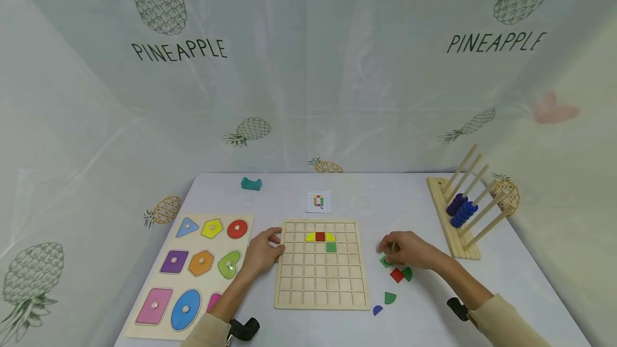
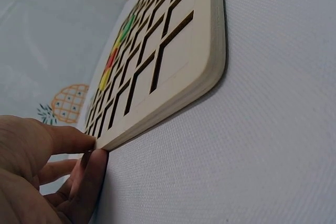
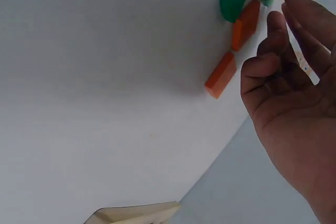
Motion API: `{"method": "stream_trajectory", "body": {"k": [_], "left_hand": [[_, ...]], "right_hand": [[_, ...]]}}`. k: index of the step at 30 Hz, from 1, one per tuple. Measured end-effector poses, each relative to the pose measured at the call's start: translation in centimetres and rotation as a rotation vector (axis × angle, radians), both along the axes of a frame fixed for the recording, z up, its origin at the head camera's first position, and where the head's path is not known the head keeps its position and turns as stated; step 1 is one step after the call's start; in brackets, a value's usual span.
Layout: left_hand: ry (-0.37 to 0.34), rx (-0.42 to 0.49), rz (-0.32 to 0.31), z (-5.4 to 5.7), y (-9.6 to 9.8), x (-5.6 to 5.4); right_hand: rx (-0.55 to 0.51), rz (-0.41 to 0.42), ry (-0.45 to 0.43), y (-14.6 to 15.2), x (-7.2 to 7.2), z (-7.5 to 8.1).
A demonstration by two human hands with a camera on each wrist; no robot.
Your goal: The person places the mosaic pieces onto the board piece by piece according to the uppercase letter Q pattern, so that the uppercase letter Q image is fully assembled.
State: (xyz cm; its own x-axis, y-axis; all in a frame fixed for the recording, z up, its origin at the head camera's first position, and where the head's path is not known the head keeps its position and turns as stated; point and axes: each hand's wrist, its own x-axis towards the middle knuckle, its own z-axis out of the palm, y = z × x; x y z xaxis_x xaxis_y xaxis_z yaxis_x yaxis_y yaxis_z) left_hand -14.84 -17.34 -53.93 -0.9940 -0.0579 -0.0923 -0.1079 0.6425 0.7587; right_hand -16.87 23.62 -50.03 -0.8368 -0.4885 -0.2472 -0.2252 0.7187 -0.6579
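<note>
My left hand point(image 1: 262, 250) grips the left edge of a wooden grid board point(image 1: 320, 304); in the left wrist view, its fingertips point(image 2: 86, 142) meet the board's corner. Two yellow pieces point(image 1: 310, 236), a red square point(image 1: 320, 236) and a green square point(image 1: 331, 247) sit in the grid. My right hand point(image 1: 409, 249) hovers over loose pieces right of the board, fingers partly bent with nothing seen between them. Near its fingertips lies a green piece point(image 1: 385, 262), beside a red square point(image 1: 397, 275) and a green quarter-round point(image 1: 407, 273). Orange pieces point(image 3: 221, 75) show in the right wrist view.
Behind the board lies a pattern card point(image 1: 318, 202), with a teal block point(image 1: 251, 184) farther left. A knobbed shape puzzle point(image 1: 202, 240) lies left, under the left forearm. At right stands a peg rack point(image 1: 450, 224). Another green quarter-round point(image 1: 390, 298) and a blue piece point(image 1: 377, 310) lie nearer.
</note>
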Motion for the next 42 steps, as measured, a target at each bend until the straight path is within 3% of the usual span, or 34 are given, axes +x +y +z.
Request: {"method": "stream_trajectory", "body": {"k": [14, 25, 42], "left_hand": [[0.009, -0.002, -0.009, 0.11, 0.08, 0.04], [0.019, 0.010, -0.005, 0.23, 0.03, 0.11], [0.007, 0.016, -0.007, 0.46, 0.08, 0.22]], "right_hand": [[-0.003, 0.040, 0.045, 0.28, 0.47, -0.37], [0.062, 0.055, 0.071, 0.13, 0.41, -0.30], [0.062, 0.023, 0.045, -0.07, 0.69, -0.18]]}}
